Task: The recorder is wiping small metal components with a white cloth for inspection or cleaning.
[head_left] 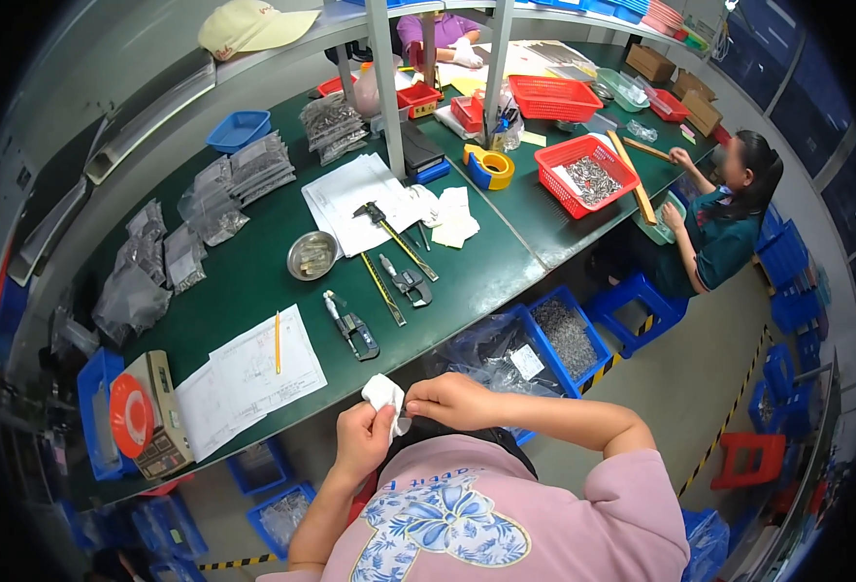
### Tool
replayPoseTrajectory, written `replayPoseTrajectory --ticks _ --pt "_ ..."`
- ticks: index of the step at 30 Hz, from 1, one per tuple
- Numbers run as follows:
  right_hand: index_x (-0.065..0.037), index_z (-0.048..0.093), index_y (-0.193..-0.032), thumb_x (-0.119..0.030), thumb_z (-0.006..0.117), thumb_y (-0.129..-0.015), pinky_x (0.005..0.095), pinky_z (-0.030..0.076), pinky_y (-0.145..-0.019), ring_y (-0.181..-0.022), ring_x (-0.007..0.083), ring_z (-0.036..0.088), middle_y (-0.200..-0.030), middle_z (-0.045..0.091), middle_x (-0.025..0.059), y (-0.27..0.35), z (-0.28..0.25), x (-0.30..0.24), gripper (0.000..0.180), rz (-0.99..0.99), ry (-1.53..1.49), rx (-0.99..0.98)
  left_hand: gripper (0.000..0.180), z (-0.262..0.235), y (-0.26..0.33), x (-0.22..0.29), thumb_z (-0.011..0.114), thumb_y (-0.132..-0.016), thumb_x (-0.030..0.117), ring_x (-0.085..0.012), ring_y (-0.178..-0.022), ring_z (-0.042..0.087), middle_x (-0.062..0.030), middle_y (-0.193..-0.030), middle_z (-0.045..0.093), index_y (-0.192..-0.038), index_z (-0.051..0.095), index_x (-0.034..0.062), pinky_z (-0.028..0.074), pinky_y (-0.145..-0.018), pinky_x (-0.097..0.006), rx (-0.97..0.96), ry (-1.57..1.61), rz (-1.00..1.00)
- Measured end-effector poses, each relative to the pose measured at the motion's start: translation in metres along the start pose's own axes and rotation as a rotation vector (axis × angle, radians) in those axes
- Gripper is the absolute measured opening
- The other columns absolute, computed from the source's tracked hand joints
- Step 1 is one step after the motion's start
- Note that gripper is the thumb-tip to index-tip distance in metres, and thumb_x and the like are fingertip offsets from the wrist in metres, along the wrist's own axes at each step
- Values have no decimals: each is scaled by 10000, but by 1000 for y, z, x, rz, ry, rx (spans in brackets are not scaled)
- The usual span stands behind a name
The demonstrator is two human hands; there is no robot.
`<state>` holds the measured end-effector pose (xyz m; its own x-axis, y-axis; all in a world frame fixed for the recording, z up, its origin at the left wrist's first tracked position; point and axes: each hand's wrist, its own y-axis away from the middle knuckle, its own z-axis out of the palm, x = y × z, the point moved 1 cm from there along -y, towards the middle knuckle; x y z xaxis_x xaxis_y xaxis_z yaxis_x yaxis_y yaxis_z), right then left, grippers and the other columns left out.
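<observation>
Head view shows a long green table with papers, calipers and a small metal bowl on it. Below its near edge, the left hand pinches a white cloth in closed fingers. The right hand touches the same cloth, fingers curled narrow.

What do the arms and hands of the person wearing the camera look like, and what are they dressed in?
Both hands are bare: no gloves, rings or watch can be seen on the left hand or the right hand. The forearms are uncovered too. The person wears a pink short-sleeved shirt; its sleeve ends near the right elbow. A blue and white flower print marks the front.
</observation>
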<state>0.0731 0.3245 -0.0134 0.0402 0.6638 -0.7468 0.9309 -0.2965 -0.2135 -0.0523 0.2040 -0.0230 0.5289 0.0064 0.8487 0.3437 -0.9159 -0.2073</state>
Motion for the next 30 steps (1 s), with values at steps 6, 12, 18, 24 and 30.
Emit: replayPoseTrajectory --ticks 6,12,18,24,30 --pt "-64 543 -744 -194 539 -732 325 377 -545 -550 241 484 -614 517 39 -2 1 -3 131 -346 348 64 278 9 8 -17 509 -790 160 -36 -469 352 19 -509 448 -567 492 -5 275 -397 -230 -8 726 -593" --pt "-63 539 -729 -185 515 -739 340 379 -543 -575 232 500 -624 526 56 1 4 2 125 169 -311 -146 274 -4 3 5 471 -816 166 -24 -494 346 41 -523 444 -600 505 -1 282 -412 -216 -76 76 -81" --pt "-92 546 -739 -148 616 -632 283 361 -551 -556 172 491 -625 530 16 2 -4 -10 141 -300 255 147 275 1 15 -10 485 -806 162 -23 -508 348 43 -537 434 -589 500 -6 286 -415 -213 -54 566 -447" --pt "-41 559 -736 -145 564 -704 322 370 -545 -543 244 468 -599 504 59 2 0 9 108 277 -680 -113 215 -5 -4 15 522 -749 105 -126 -406 393 -132 -482 437 -582 484 -25 305 -399 -286 14 52 -63" --pt "-100 536 -717 -112 620 -616 285 373 -552 -520 170 482 -532 450 16 -5 -18 -18 132 -349 349 203 281 1 0 5 463 -829 195 -18 -518 349 54 -559 444 -644 524 -8 301 -440 -191 -48 703 -508"
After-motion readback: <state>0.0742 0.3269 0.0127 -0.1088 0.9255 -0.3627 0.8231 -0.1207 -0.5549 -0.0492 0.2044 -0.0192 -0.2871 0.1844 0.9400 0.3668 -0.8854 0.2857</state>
